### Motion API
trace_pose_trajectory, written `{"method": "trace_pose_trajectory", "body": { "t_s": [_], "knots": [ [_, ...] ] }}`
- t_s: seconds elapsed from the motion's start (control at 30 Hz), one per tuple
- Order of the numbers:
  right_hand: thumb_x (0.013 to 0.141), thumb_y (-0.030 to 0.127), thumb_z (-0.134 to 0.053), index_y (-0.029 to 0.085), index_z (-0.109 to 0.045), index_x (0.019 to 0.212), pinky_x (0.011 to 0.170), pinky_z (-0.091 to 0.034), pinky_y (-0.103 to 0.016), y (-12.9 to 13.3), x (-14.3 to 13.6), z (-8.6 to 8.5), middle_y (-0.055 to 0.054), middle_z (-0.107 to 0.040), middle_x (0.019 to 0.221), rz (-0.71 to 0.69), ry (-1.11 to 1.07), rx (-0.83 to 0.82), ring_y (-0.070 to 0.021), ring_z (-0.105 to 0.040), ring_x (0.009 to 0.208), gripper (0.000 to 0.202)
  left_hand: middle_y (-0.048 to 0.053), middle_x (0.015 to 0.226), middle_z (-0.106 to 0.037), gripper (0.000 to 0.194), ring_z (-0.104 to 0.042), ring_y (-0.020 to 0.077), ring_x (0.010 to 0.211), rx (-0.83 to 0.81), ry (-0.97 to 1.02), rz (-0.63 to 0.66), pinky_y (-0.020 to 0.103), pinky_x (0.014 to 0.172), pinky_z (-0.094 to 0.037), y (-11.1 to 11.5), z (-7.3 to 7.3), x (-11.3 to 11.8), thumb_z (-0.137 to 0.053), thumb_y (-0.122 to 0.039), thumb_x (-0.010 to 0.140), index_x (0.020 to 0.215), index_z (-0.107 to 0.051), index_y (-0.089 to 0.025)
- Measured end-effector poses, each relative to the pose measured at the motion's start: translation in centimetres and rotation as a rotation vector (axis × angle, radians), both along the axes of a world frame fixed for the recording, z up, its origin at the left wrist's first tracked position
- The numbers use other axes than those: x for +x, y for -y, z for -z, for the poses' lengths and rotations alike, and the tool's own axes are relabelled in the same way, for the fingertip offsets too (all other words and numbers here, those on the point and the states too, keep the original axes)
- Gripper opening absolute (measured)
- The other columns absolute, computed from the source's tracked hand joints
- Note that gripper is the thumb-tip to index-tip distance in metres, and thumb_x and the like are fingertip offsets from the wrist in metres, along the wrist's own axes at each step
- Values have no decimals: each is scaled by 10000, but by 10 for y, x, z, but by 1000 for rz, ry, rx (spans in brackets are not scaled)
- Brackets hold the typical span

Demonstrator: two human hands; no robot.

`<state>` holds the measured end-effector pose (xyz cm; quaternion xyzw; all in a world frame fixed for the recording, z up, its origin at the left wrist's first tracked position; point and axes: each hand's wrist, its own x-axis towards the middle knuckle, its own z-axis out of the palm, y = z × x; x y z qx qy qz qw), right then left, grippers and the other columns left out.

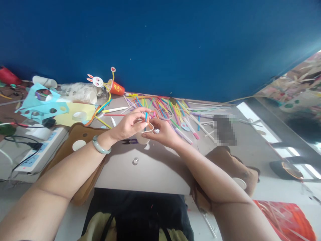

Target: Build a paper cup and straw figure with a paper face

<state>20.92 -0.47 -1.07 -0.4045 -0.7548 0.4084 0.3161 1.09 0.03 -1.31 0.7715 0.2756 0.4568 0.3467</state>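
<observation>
Left hand (pixel 130 125) pinches a blue straw (pixel 146 116) at the rim of a white paper cup (pixel 143 136); right hand (pixel 163 132) grips the cup's other side, held just above the bench (pixel 155 167). Scissors (pixel 129 142) lie beside the cup. Beyond, loose straws (pixel 175 112); farther left, an orange cup (pixel 115 88) and tape roll (pixel 79 116).

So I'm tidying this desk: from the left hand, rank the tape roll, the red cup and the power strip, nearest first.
1. Tape roll, just left of the left hand.
2. Red cup, behind, by the wall.
3. Power strip, far left edge.
</observation>
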Motion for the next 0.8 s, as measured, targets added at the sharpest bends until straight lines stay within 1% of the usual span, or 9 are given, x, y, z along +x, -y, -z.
{"method": "trace_pose_trajectory", "body": {
  "t_s": [0.13,0.23,0.33,0.53,0.8],
  "knots": [
    [724,363,-800,150,-700,989,682,-455,-268,2,-2,1,-19,-687,849,3,-4,20,-131,-577,729,354,159,1286,-613,118,-563,268,1298,18,14,-45,400,1016,-532,1,2,3,-637,-272,901,910,-658,-156],
    [723,347,-801,151,-703,983,687,-460,-265,3,-3,0,-15,-688,850,16,7,37,-131,-576,734,341,157,1292,-607,95,-593,253,1260,5,30,-44,384,997,-545,1,3,4,-633,-245,901,913,-662,-155],
    [725,343,-800,155,-707,994,695,-466,-266,5,-3,-2,-15,-696,858,23,16,52,-135,-587,745,341,161,1297,-604,104,-604,250,1245,-25,35,-30,373,981,-554,1,1,3,-631,-244,905,913,-673,-150],
    [729,381,-801,160,-712,991,699,-477,-277,4,-1,-2,-27,-712,870,33,29,58,-152,-626,765,355,173,1333,-590,135,-607,246,1236,-45,-39,-12,391,1006,-544,2,-7,0,-618,-264,919,942,-678,-146],
    [725,386,-804,160,-700,953,709,-494,-289,4,-2,1,-38,-723,888,32,15,45,-159,-641,771,337,167,1290,-620,138,-601,249,1238,4,-36,-40,376,967,-550,4,-6,1,-612,-274,916,917,-673,-150]
  ]
}}
